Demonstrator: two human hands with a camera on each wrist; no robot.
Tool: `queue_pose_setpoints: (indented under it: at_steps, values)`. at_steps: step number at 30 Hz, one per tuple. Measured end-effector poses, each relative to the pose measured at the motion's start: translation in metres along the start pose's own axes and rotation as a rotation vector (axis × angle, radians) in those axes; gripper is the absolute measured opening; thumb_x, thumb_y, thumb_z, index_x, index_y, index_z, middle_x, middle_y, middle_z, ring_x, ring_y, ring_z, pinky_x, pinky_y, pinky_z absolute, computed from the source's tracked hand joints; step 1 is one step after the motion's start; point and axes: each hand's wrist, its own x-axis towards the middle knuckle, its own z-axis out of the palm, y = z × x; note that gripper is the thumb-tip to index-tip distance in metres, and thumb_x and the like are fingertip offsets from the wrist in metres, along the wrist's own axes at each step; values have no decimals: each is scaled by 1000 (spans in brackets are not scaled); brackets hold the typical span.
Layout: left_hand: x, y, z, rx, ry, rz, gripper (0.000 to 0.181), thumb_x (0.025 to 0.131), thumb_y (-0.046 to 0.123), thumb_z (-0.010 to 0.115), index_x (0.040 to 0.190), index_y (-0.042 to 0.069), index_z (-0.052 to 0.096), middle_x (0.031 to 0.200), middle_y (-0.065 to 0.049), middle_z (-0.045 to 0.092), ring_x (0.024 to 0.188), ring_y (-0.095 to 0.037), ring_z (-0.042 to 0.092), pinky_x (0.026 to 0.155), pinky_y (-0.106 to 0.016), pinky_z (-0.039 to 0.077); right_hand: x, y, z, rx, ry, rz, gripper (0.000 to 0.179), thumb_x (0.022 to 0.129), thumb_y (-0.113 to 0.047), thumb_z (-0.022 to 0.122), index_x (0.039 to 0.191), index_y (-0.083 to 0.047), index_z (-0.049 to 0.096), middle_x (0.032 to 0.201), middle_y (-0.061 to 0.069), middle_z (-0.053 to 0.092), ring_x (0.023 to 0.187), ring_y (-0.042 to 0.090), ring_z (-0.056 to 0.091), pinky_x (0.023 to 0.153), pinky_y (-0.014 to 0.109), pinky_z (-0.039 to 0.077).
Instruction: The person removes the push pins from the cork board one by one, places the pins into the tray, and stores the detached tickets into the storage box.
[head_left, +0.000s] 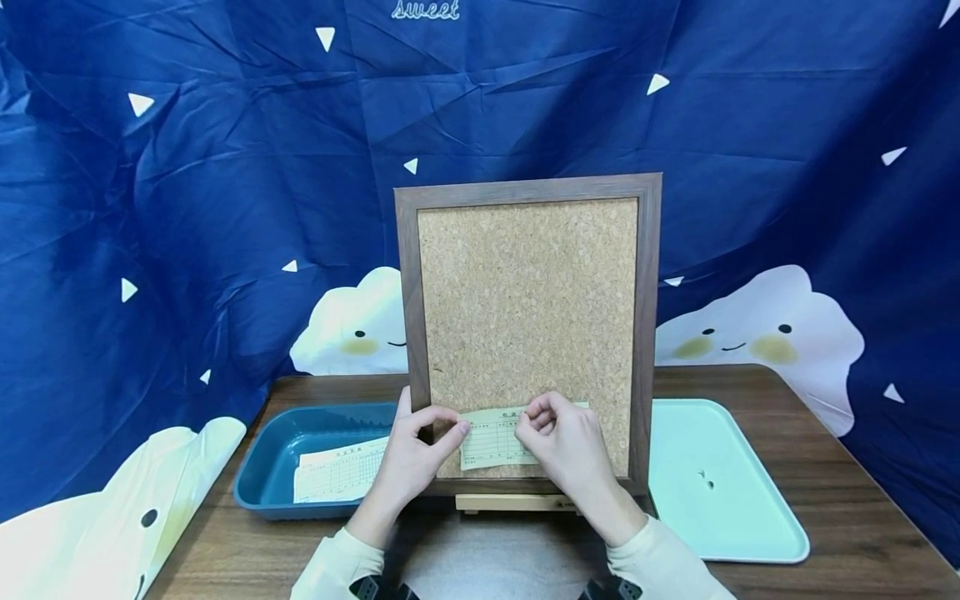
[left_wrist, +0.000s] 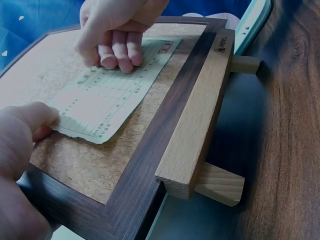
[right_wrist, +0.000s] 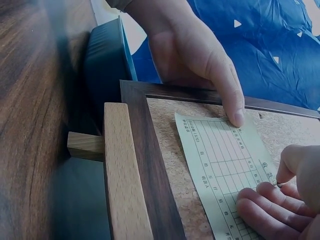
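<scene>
A pale green receipt slip (head_left: 487,442) with a printed table lies across the lower part of a cork board (head_left: 532,300) in a dark wooden frame. My left hand (head_left: 416,446) pinches the slip's left edge, thumb on top, with its other fingers reaching behind the board's frame. Near the slip's upper edge, the thumb and forefinger of my right hand (head_left: 566,437) pinch a tiny dark pin (right_wrist: 279,185), mostly hidden by the fingertips. The right hand's other fingers curl over the slip in both wrist views.
A light wooden ledge (head_left: 517,502) supports the frame's bottom. To the left, a dark blue tray (head_left: 300,510) contains printed paper slips (head_left: 341,475). A mint tray (head_left: 727,442) on the right holds a few tiny dark pieces (head_left: 707,481). A blue curtain hangs behind.
</scene>
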Motion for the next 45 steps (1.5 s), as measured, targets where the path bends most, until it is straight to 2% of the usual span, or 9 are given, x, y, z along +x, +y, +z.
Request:
queue_pose_setpoints:
  at_steps: [2,4,6,12,19,26,37,45]
  values:
    - [0,0,0,-2,0,0,6,96,24,84,95,19,82,149,-21,47,138,-38,48,110,-63,41,-1,1,0,9,5,-17,7,86,-5,72,84,-12,71,70,-5,70,63,0,62,62,21,54]
    - [0,0,0,0,3,6,6,96,24,84,94,18,82,148,-19,48,137,-35,48,110,-61,42,-1,2,0,16,10,-28,9,85,-4,73,84,-13,71,71,-5,71,64,-1,62,63,21,55]
    - [1,0,0,-5,0,17,10,96,25,84,95,16,82,138,-15,50,126,-30,51,105,-54,44,-1,2,-1,20,15,-39,9,85,-4,74,84,-13,71,71,-6,70,65,-1,61,63,20,55]
    - [0,1,1,-13,8,31,14,96,25,84,96,11,82,130,-11,52,115,-22,49,96,-40,45,-3,5,-1,43,13,-54,10,85,-3,75,85,-12,71,72,-6,71,66,-1,62,63,21,56]
    - [1,-1,0,-8,24,55,17,95,26,85,96,10,82,138,-11,52,122,-24,52,103,-48,46,-6,7,-3,62,18,-96,14,85,2,77,86,-11,70,73,-3,73,67,-1,66,63,21,59]
    - [2,-1,-3,-16,35,56,14,95,23,85,97,9,83,139,-11,51,116,-23,52,94,-39,47,-7,10,-7,75,20,-142,17,84,5,75,87,-11,70,74,-3,72,68,0,65,61,21,58]
    - [0,-1,-6,-10,39,37,13,97,22,83,97,9,82,144,-11,49,119,-24,51,96,-42,46,-7,13,-7,82,29,-208,20,84,8,74,87,-12,69,77,-2,73,68,-1,66,61,22,59]
    - [-2,1,-8,-10,75,19,12,97,22,82,96,10,82,152,-10,46,132,-27,49,106,-51,43,-9,15,-10,104,44,-212,19,85,8,75,89,-11,72,78,-2,75,69,1,67,63,21,59]
